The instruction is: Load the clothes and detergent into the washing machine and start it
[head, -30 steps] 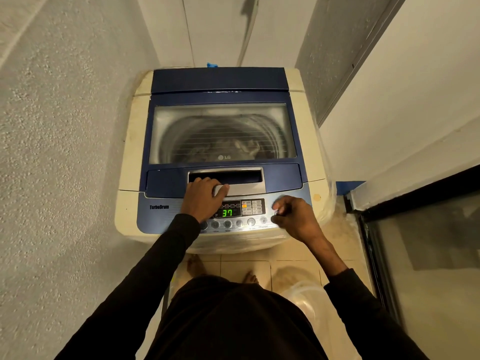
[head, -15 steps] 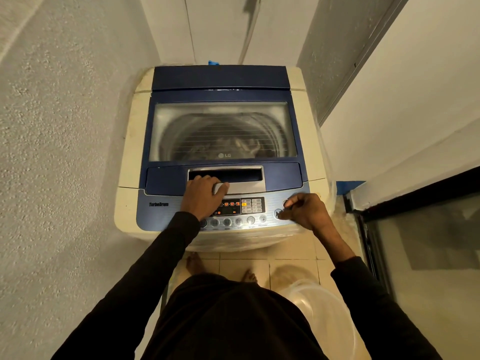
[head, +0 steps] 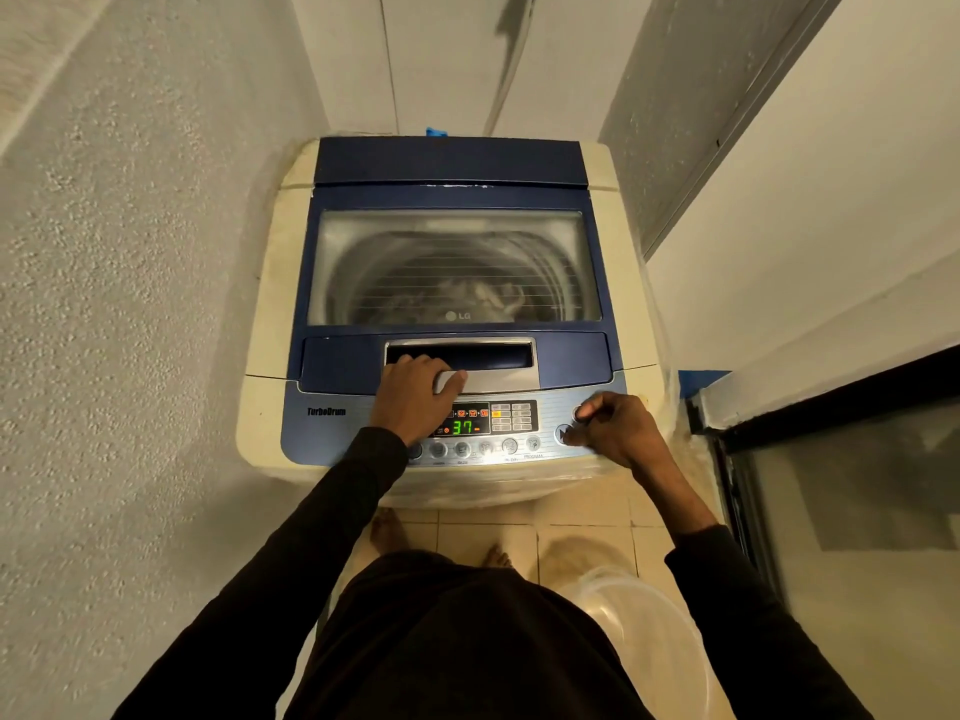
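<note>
A cream and blue top-loading washing machine (head: 270, 304) stands in front of me with its glass lid (head: 452, 267) down. Pale clothes (head: 483, 296) show dimly through the glass, inside the drum. The control panel's display (head: 462, 427) reads a green 37. My left hand (head: 415, 394) rests flat on the lid's silver handle (head: 488, 379), thumb out to the right. My right hand (head: 615, 428) is loosely curled at the panel's right end, fingertips against the round buttons (head: 563, 433) there. No detergent is in view.
A clear plastic basin (head: 649, 631) sits on the tiled floor by my right foot. Rough walls close in on the left and behind the machine. A dark-framed glass door (head: 841, 511) runs along the right.
The green 37 was lit, went dark half a second ago, and is lit again. My right hand slid from the row of small buttons to the panel's right end. My left hand stayed put.
</note>
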